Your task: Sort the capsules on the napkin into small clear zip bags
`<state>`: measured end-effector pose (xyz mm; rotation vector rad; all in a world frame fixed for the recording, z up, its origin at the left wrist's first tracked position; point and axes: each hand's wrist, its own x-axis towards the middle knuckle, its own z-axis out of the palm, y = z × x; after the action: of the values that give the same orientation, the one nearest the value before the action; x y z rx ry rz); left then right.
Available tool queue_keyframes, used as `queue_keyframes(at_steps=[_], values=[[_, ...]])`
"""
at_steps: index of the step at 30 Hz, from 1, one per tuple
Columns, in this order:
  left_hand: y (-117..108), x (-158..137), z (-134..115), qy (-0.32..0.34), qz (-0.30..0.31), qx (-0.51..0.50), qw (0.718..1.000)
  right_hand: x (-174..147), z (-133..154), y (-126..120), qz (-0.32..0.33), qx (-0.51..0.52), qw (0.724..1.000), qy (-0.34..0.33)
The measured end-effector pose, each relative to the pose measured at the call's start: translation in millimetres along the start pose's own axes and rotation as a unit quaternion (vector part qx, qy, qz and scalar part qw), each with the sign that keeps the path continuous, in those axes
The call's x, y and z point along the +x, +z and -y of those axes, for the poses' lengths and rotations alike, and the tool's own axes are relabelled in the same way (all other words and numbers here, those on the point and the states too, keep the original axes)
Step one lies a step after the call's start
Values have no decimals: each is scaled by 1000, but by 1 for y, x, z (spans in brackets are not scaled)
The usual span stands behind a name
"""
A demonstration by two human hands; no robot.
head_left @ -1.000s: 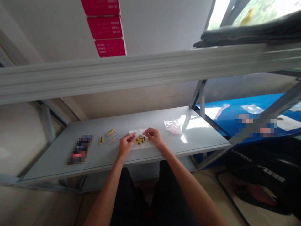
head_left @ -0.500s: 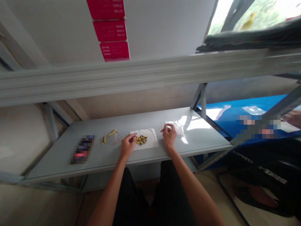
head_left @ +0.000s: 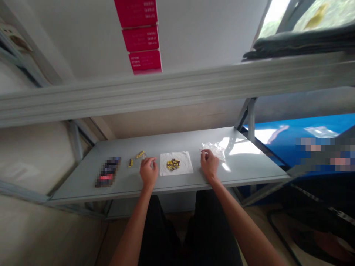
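Note:
My left hand (head_left: 149, 172) hovers over or rests on the grey table, left of a white paper sheet (head_left: 183, 157). Its fingers are loosely curved and apart, and I see nothing in them. On the sheet lies a heap of small yellow-and-dark pieces (head_left: 173, 164). Partly behind my left hand is a small clear bag (head_left: 142, 156). My right hand (head_left: 210, 164) is to the right of the sheet, fingers curled together at the edge of a pile of clear plastic bags (head_left: 220, 150). Its fingertips appear to pinch a bag; the grip is partly hidden.
Two short rows of yellow pieces, one (head_left: 131, 162) nearer and one (head_left: 140, 154) farther, lie left on the table (head_left: 83, 181). A blurred dark item (head_left: 108, 171) is farther left. Above runs a shelf beam (head_left: 177, 87) with red boxes (head_left: 144, 38). A blue table (head_left: 280, 135) stands right.
My left hand has drawn away from the heap to the left, uncovering the sheet's left edge, and its fingers have loosened. My right hand stays by the bags. The view has shifted slightly.

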<state>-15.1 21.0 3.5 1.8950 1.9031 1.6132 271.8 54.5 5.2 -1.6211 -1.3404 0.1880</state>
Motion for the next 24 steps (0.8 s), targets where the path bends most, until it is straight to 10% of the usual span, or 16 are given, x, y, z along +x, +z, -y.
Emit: queue_keyframes(at_steps=[9, 24], values=[[-24, 5, 40, -29, 16, 150, 988, 2, -1, 4, 27, 11, 1000, -12], [-24, -8, -1, -79, -125, 12, 989, -17, 19, 9, 141, 55, 972, -182]])
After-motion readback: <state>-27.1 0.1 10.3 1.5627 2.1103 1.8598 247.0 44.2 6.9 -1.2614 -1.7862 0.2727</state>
